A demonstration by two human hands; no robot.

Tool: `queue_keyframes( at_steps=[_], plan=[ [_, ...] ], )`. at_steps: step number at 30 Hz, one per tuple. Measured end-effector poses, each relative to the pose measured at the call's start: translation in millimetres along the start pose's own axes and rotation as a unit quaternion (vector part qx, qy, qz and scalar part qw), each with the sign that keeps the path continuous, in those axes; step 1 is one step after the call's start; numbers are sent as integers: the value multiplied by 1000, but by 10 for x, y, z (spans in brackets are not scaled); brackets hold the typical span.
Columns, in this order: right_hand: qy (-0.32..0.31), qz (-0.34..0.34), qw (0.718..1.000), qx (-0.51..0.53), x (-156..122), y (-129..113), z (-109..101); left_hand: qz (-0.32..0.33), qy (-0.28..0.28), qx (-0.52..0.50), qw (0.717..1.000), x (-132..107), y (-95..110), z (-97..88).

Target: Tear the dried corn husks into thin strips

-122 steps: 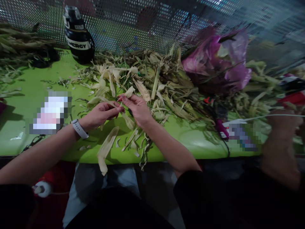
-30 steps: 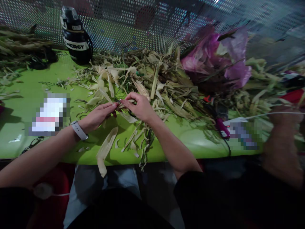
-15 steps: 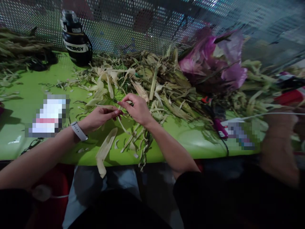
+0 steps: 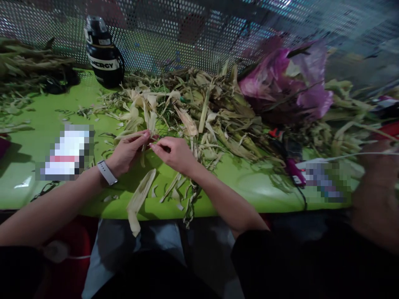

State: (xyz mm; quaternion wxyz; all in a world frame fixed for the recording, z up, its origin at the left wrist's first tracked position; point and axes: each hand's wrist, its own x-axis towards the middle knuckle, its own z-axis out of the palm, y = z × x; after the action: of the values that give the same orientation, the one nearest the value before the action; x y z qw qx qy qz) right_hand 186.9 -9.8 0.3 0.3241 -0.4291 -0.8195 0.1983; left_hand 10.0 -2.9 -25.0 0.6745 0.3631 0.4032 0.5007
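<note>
Left hand (image 4: 128,150) is pinching a husk strip (image 4: 152,124) over the table (image 4: 249,180), just on the near side of the husk pile (image 4: 232,106). Right hand (image 4: 177,154) is hovering close by, curled nearly closed; cannot tell if gripping anything. Bottle (image 4: 106,64) is standing far left, pink bag (image 4: 314,97) resting far right.

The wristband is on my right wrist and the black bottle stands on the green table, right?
Not quite: the head view shows the wristband on your left wrist. The black bottle does stand on the green table.
</note>
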Motion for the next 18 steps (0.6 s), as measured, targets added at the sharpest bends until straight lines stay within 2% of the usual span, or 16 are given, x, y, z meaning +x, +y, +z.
queue_keyframes(
  at_steps=[2, 5, 9, 15, 18],
  plan=[
    [-26, 17, 999, -26, 0, 18, 74, -7, 16, -8, 1000, -27, 11, 33],
    [-35, 37, 998, -43, 11, 29, 152, 17, 37, -21, 999, -54, -3, 62],
    [-80, 77, 994, 0, 10, 10, 257, 31, 45, 1, 999, -54, -40, 63],
    [-38, 75, 991, 106, 5, 65, 376, 42, 52, 21, 998, -44, -61, 67],
    [-18, 73, 989, 127, 4, 93, 400, 45, 32, 11, 998, -56, -59, 76]
  ],
)
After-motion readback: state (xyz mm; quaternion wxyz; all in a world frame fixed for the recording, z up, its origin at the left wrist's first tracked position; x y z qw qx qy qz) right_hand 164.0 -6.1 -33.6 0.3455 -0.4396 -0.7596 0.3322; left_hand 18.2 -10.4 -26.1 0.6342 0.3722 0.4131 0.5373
